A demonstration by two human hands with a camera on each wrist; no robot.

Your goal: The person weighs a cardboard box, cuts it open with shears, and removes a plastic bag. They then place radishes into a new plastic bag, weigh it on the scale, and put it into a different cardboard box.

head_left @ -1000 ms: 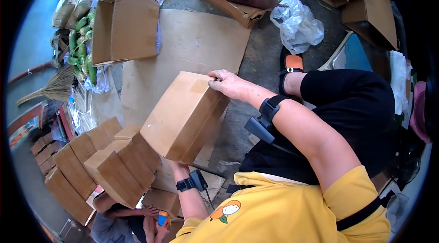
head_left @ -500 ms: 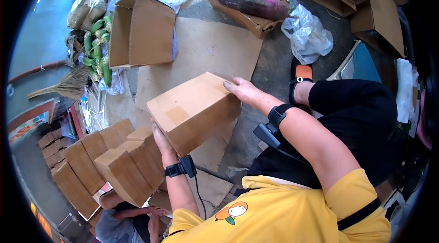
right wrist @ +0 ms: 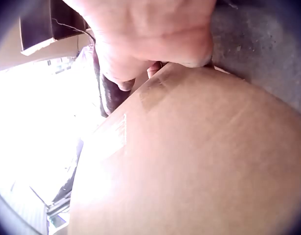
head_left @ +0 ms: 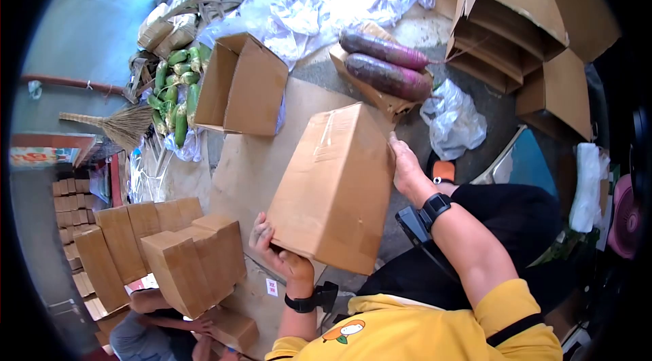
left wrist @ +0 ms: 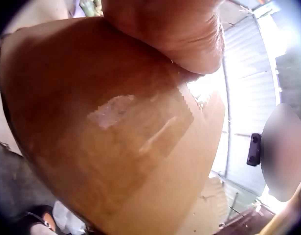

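A closed cardboard box (head_left: 319,177) is held up between both hands, tilted, with a shiny strip of tape across its upper end. My left hand (head_left: 282,252) grips its lower left corner, the fingers showing along the left edge. From the right, my right hand (head_left: 409,167) holds the far right edge. In the left wrist view, the base of the hand (left wrist: 170,34) lies against a box face (left wrist: 101,161) with a torn, taped patch. The right wrist view has the hand (right wrist: 150,34) over the box's edge, a fingertip just showing past it; the other fingers are mostly hidden.
An open carton (head_left: 255,89) stands on flattened cardboard (head_left: 238,164) beside green vegetables (head_left: 180,99). Beyond lie two long purple roots (head_left: 387,76) and a plastic bag (head_left: 455,120). Stacked boxes (head_left: 197,259) stand at left near another person (head_left: 146,334). More cartons (head_left: 509,21) are at upper right.
The box has been turned and tipped, so a different face with shiny tape shows. Both hands have shifted their hold, the right one lower along the edge. The head view has also swung.
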